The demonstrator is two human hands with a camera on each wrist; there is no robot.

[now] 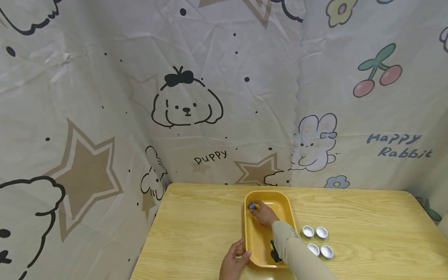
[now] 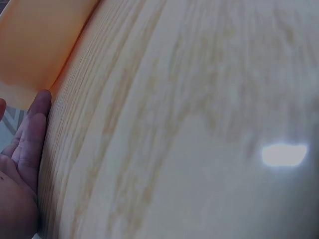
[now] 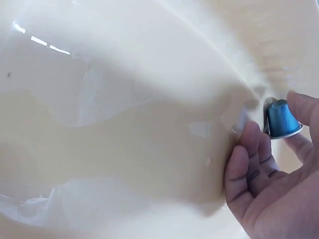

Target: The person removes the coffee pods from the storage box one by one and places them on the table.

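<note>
In the head view a blue coffee capsule is at the far left corner inside a yellow tray. My right hand reaches into the tray and pinches this capsule at its fingertips. The right wrist view shows the shiny blue capsule with its wider rim down, the thumb against it and the other fingers bent below. Outside the tray, my left hand touches the near left side, thumb at the rim. Straight fingers lie along the tray's wall in the left wrist view.
Several small white round cups stand on the table right of the tray, partly beside the right sleeve. The wooden table ends at a printed curtain behind and on the left.
</note>
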